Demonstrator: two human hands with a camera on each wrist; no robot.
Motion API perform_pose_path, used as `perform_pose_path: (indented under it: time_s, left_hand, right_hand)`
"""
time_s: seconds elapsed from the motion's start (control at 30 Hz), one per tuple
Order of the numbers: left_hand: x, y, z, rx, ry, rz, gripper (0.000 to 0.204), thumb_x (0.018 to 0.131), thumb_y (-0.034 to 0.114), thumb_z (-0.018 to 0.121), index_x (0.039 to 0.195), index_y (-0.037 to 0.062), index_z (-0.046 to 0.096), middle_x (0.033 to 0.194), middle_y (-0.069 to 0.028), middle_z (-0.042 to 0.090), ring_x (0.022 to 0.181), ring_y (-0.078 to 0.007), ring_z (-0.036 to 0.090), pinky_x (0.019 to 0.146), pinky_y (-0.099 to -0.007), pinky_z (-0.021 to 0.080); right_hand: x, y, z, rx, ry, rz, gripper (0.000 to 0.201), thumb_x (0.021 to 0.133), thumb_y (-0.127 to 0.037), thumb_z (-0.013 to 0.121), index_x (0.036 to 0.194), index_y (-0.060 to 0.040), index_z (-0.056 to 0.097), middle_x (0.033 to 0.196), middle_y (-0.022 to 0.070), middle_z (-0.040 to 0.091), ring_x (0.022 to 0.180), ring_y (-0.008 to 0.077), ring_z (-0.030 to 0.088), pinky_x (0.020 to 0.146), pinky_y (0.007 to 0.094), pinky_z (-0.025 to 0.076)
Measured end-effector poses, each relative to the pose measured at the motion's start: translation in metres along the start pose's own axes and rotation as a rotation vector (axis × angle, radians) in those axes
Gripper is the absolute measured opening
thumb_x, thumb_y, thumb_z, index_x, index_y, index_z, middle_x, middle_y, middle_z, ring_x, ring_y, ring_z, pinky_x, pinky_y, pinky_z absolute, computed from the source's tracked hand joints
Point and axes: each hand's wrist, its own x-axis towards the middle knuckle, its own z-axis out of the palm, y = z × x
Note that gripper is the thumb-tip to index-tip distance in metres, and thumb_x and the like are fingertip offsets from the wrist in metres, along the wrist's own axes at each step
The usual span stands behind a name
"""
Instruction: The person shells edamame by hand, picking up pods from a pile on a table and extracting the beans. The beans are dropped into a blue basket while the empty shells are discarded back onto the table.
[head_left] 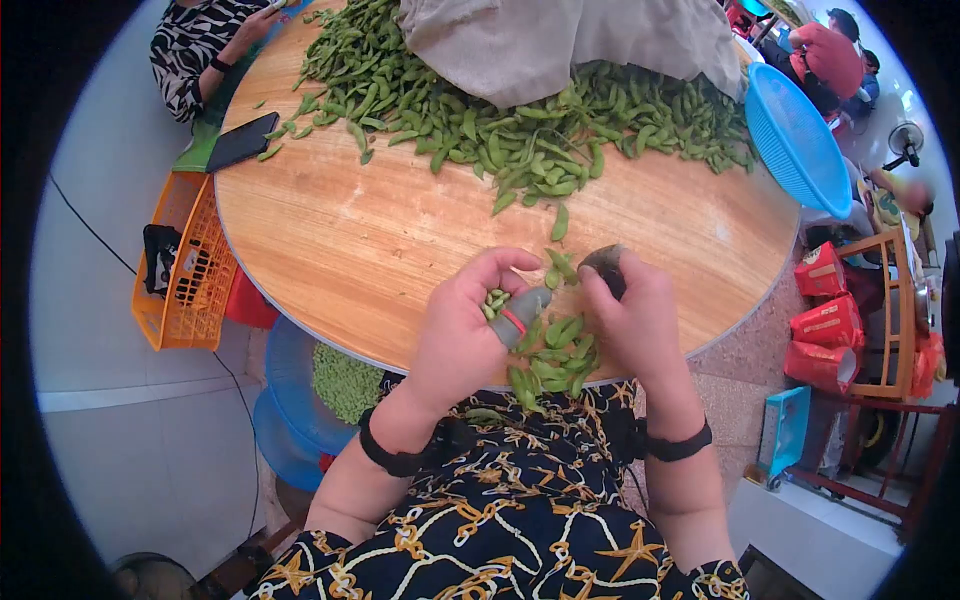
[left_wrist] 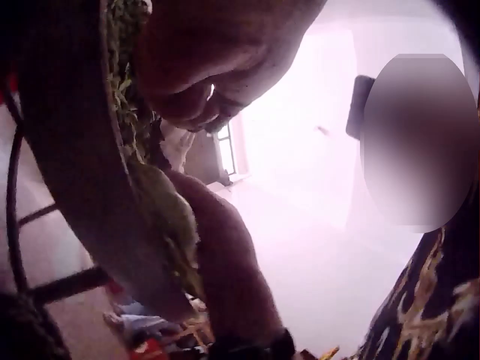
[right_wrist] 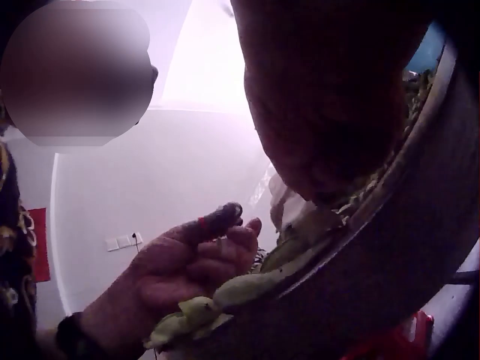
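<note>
My left hand [head_left: 462, 322] cups several shelled green beans [head_left: 495, 300] in its curled fingers. A grey cover with a red band [head_left: 514, 318] sits on its thumb, also seen in the right wrist view. Opposite it, my right hand [head_left: 640, 312] has its fingertips drawn together beside a dark cover [head_left: 604, 268] and pinches a green bean pod [head_left: 561, 268] between the two hands. Below them, opened pods [head_left: 553, 358] lie heaped at the near edge of the round wooden table [head_left: 400, 240]. Both wrist views are dark, with the fingertips partly hidden.
A large heap of pods [head_left: 520, 150] covers the table's far side, under a grey cloth [head_left: 560, 45]. A phone [head_left: 243, 142] lies at the left edge, a blue basket [head_left: 797, 140] at the right. Below left, a blue tub holds shelled beans [head_left: 345, 383]. Another person [head_left: 205, 50] sits at far left.
</note>
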Motion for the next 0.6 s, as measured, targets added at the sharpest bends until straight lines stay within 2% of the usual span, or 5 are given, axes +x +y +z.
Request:
perform_pose_path:
  time_s: [0.13, 0.33, 0.43, 0.5, 0.6]
  left_hand:
    - [0.004, -0.011, 0.0, -0.575, 0.131, -0.276, 0.023, 0.084, 0.006, 0.055, 0.105, 0.0045, 0.049, 0.078, 0.0015, 0.051, 0.061, -0.0013, 0.044, 0.049, -0.0128, 0.034]
    - [0.01, -0.011, 0.003, -0.671, 0.101, -0.27, 0.026, 0.085, 0.004, 0.055, 0.11, 0.0043, 0.049, 0.078, 0.0028, 0.052, 0.061, -0.0016, 0.044, 0.05, -0.0141, 0.034]
    - [0.01, -0.011, 0.0, -0.704, -0.006, -0.34, 0.03, 0.084, 0.005, 0.056, 0.113, 0.0028, 0.05, 0.083, 0.0007, 0.056, 0.065, -0.0025, 0.048, 0.052, -0.0137, 0.036]
    - [0.007, -0.019, 0.0, -0.833, -0.081, -0.38, 0.033, 0.083, 0.006, 0.057, 0.116, 0.0027, 0.049, 0.086, -0.0011, 0.056, 0.066, -0.003, 0.049, 0.05, -0.013, 0.037]
    - [0.007, -0.017, 0.002, -0.943, -0.147, -0.361, 0.035, 0.082, 0.008, 0.059, 0.116, 0.0027, 0.05, 0.092, -0.0037, 0.058, 0.068, -0.0039, 0.052, 0.05, -0.0127, 0.038]
  right_hand:
    - [0.001, -0.004, -0.005, -0.004, -0.01, 0.007, 0.016, 0.075, -0.016, 0.065, 0.073, -0.0018, 0.057, 0.06, 0.0139, 0.058, 0.056, 0.0303, 0.059, 0.05, 0.0365, 0.044]
    - [-0.005, -0.006, 0.012, -0.467, 0.018, -0.138, 0.016, 0.075, -0.015, 0.063, 0.079, -0.0016, 0.057, 0.059, 0.016, 0.056, 0.055, 0.0306, 0.058, 0.049, 0.0367, 0.045]
    - [-0.002, 0.001, 0.002, -0.019, 0.073, -0.117, 0.014, 0.079, -0.016, 0.061, 0.082, -0.0028, 0.057, 0.056, 0.0098, 0.056, 0.048, 0.0219, 0.056, 0.044, 0.0316, 0.042]
    - [-0.002, -0.008, -0.015, 0.808, -0.359, 0.466, 0.012, 0.083, -0.017, 0.058, 0.083, -0.0048, 0.058, 0.055, -0.001, 0.051, 0.044, 0.0093, 0.047, 0.041, 0.0246, 0.036]
    - [-0.005, -0.021, -0.018, 0.92, -0.523, 0.463, 0.015, 0.087, -0.022, 0.054, 0.084, -0.007, 0.056, 0.06, -0.0064, 0.046, 0.051, 0.0023, 0.041, 0.045, 0.0189, 0.033]
